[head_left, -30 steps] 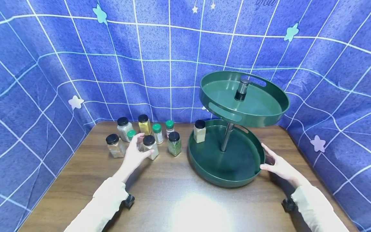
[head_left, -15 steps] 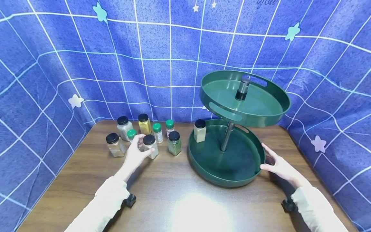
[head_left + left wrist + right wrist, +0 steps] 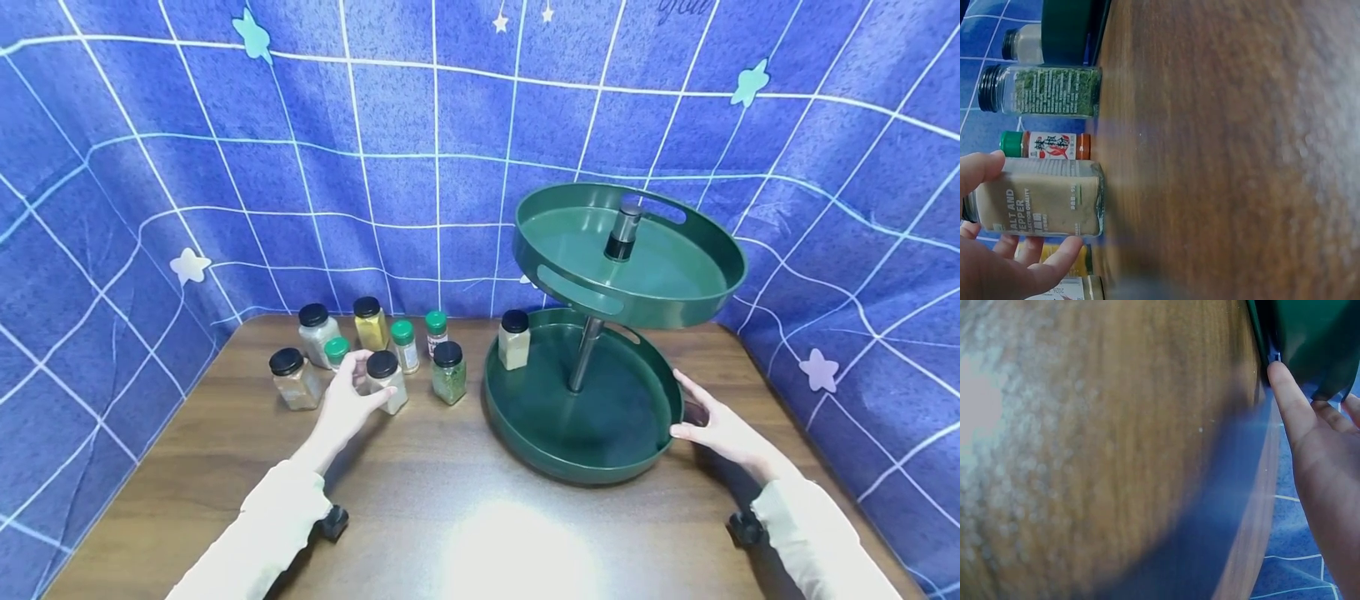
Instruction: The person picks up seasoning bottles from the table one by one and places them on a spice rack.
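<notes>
My left hand (image 3: 347, 406) holds a square salt and pepper jar (image 3: 1041, 197) with a black lid, its thumb on one side and its fingers on the other. The tan filling and printed label show in the left wrist view. Just right of it stands a jar of green herbs (image 3: 448, 379). On the right, my right hand (image 3: 722, 427) touches the outer wall of the lower tray of a green two-tier stand (image 3: 585, 454), thumb and fingers spread along its side. A black-lidded jar of pale powder (image 3: 513, 346) stands inside that lower tray, at the left.
Close around the left hand stand a tan-filled jar (image 3: 295, 383), a pale jar (image 3: 318, 333), a yellow jar (image 3: 371, 329) and several green-lidded shakers (image 3: 406, 346). The upper tray (image 3: 630, 287) overhangs the lower one. A blue grid cloth (image 3: 405, 208) hangs behind the table.
The left fingers have drawn in slightly closer round the salt and pepper jar. The right hand stays against the tray; the head view has shifted a little.
</notes>
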Tool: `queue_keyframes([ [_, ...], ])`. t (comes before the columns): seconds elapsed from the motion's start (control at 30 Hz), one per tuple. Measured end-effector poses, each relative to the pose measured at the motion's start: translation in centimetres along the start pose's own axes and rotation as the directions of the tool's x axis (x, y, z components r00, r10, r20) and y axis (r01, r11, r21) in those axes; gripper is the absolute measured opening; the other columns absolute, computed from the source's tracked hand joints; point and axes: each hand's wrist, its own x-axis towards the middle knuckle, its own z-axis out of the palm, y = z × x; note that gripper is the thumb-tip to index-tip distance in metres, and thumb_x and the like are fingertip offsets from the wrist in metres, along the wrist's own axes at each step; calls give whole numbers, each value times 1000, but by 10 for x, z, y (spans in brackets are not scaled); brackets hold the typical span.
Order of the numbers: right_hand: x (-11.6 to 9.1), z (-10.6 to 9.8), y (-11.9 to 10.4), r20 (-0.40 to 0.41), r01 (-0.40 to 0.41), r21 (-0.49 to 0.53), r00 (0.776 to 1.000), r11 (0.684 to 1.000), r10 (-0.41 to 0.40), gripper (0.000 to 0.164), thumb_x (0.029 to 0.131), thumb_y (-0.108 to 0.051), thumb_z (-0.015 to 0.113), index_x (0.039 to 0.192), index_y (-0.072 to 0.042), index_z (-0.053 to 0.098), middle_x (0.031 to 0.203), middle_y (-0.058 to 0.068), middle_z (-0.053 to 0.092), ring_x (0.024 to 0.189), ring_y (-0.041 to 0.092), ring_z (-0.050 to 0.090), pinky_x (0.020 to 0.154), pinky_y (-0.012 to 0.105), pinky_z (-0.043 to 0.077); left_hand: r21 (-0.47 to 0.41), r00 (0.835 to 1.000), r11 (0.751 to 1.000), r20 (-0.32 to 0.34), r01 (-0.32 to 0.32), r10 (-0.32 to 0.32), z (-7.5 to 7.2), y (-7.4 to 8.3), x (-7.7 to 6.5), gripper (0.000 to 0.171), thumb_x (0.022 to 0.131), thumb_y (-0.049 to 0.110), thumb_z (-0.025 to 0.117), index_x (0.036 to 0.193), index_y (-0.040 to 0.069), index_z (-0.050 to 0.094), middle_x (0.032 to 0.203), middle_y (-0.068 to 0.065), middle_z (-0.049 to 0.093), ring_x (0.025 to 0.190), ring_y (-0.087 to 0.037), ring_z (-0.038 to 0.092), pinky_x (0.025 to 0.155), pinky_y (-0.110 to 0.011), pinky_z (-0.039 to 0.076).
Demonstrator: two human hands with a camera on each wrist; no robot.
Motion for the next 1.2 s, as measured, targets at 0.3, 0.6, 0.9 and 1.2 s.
queue_keyframes([
  [0.3,1,0,0,1,-2,18,1000,1000,2,84,87,-5,65,151,-7,10,150,30,18,115,-14,39,87,10,42,-11,1000,1000,7,-1,1,-2,26,-9,61,75,-3,74,126,-3,42,120,-26,48,112,-38,46,101,-53,35],
  [0.6,1,0,1,-13,18,12,1000,1000,-18,85,86,-5,66,151,-7,12,150,30,19,115,-13,41,89,7,39,21,999,999,-7,-31,31,-1,-5,4,63,72,10,81,124,5,45,115,-19,53,107,-29,49,98,-46,39],
  [0.9,1,0,1,-13,24,14,1000,1000,-24,85,86,-4,66,151,-6,11,149,31,19,114,-15,41,88,8,40,63,999,997,-10,-50,50,-1,-6,5,62,71,9,81,123,6,46,115,-17,55,106,-26,50,98,-44,40],
  [1.2,0,1,-1,-10,16,18,1000,1000,-16,86,86,-5,66,151,-7,11,148,32,21,115,-14,41,88,10,42,15,997,997,10,-77,77,-4,-2,5,61,72,7,81,123,2,47,112,-18,54,104,-25,48,98,-46,39],
])
